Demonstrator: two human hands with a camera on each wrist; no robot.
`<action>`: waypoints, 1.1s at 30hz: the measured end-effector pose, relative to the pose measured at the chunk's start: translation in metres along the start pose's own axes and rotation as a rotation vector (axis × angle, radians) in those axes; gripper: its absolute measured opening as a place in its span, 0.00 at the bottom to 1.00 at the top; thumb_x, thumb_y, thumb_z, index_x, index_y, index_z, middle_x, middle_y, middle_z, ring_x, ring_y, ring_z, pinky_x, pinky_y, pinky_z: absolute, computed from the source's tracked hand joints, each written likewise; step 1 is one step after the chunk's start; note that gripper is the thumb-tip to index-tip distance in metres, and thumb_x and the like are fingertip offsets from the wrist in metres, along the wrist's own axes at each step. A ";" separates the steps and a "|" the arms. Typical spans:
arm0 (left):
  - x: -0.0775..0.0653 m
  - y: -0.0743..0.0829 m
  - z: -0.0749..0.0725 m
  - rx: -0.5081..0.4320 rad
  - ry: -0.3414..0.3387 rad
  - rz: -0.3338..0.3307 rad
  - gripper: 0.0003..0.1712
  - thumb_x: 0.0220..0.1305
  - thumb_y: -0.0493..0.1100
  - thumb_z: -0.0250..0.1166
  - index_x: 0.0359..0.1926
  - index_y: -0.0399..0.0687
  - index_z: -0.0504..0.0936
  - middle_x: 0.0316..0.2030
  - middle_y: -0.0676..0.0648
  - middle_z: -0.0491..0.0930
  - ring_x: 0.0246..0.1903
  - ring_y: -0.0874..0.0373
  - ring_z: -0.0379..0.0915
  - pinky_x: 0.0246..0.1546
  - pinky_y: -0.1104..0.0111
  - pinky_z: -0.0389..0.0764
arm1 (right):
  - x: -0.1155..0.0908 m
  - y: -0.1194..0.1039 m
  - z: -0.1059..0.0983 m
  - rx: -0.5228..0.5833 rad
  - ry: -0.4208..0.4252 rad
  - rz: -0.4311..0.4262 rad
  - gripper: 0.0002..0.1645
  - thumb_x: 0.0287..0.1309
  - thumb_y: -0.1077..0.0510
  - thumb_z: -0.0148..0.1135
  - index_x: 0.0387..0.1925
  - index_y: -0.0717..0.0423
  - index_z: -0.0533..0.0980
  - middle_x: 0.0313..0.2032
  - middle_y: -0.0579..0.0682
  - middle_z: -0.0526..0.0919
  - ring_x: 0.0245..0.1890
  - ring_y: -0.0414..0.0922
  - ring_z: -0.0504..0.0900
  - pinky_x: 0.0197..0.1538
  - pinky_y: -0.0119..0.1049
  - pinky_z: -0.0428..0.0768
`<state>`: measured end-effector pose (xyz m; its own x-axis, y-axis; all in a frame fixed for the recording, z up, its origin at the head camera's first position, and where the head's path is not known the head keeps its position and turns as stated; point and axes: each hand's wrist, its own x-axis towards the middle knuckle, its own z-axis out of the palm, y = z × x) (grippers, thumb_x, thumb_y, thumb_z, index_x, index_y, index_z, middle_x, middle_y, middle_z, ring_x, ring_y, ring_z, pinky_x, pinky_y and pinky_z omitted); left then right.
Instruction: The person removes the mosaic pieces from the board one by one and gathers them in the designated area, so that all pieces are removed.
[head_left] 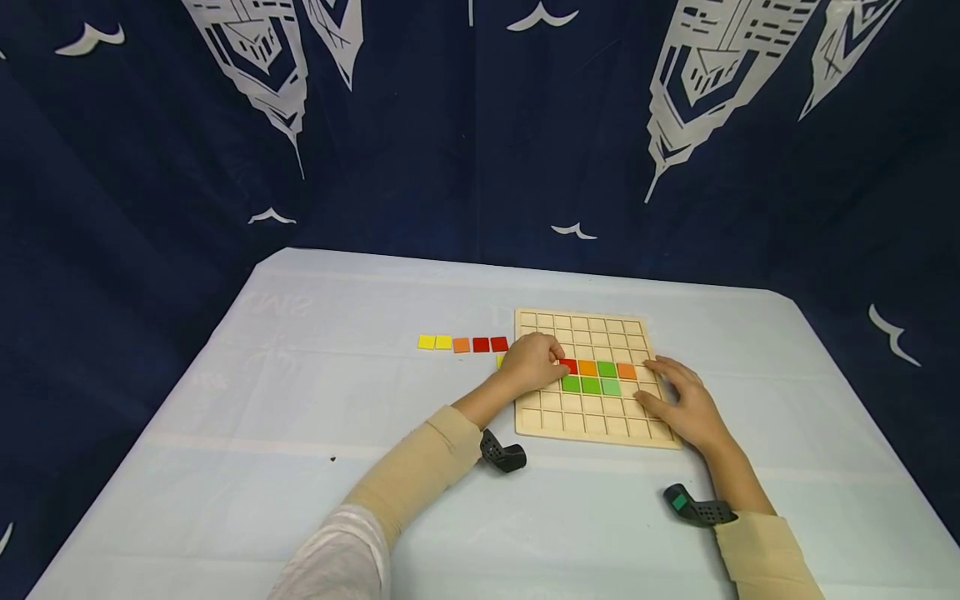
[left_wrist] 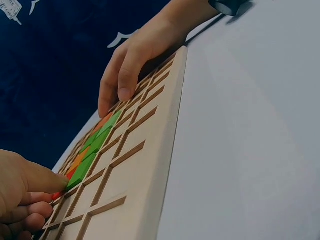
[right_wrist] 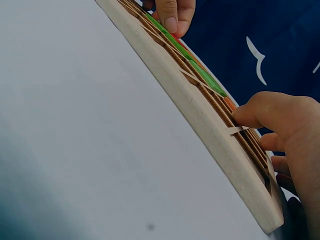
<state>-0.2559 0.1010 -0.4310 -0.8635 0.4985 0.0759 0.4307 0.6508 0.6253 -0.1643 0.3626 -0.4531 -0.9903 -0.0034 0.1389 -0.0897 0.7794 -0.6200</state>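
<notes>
L hand (head_left: 531,364) pinched on red tile (head_left: 570,366), R hand (head_left: 686,408) spread on bd (head_left: 551,423)

Between the forearms (head_left: 738,473), a gap over the desk (head_left: 600,533) leads to the near edge of the board (head_left: 570,425), narrowed by the black wrist devices (head_left: 502,456). The left hand (head_left: 530,364) stands between the loose tiles (head_left: 462,345) and the coloured tiles (head_left: 591,385); the right hand (head_left: 686,406) blocks the board's right edge. The far squares (head_left: 596,327) allow passage behind both hands. Beyond the desk, a curtain (head_left: 480,125) bounds the free room.
</notes>
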 end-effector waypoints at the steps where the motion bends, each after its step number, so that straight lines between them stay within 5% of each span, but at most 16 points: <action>1: 0.000 0.000 0.000 0.006 -0.001 0.001 0.10 0.58 0.46 0.70 0.39 0.46 0.85 0.28 0.55 0.76 0.31 0.64 0.69 0.29 0.75 0.69 | 0.000 0.000 0.000 0.001 -0.001 0.002 0.39 0.60 0.47 0.64 0.65 0.65 0.67 0.69 0.67 0.59 0.69 0.68 0.51 0.62 0.70 0.52; 18: -0.003 -0.001 0.005 0.010 0.035 0.071 0.10 0.59 0.42 0.70 0.39 0.47 0.78 0.33 0.54 0.75 0.36 0.60 0.69 0.38 0.74 0.69 | -0.001 0.001 0.001 -0.008 0.000 -0.004 0.39 0.60 0.46 0.64 0.65 0.64 0.67 0.69 0.67 0.59 0.69 0.69 0.52 0.62 0.71 0.52; 33: -0.004 -0.001 0.007 -0.083 0.094 0.079 0.05 0.62 0.39 0.67 0.37 0.46 0.80 0.28 0.55 0.78 0.28 0.64 0.71 0.30 0.76 0.69 | 0.000 0.000 0.001 -0.003 -0.003 -0.002 0.39 0.59 0.46 0.64 0.65 0.64 0.67 0.69 0.67 0.59 0.69 0.68 0.51 0.62 0.70 0.52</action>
<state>-0.2507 0.1025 -0.4375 -0.8503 0.4880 0.1971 0.4782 0.5602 0.6763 -0.1646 0.3618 -0.4533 -0.9905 -0.0067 0.1375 -0.0910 0.7814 -0.6173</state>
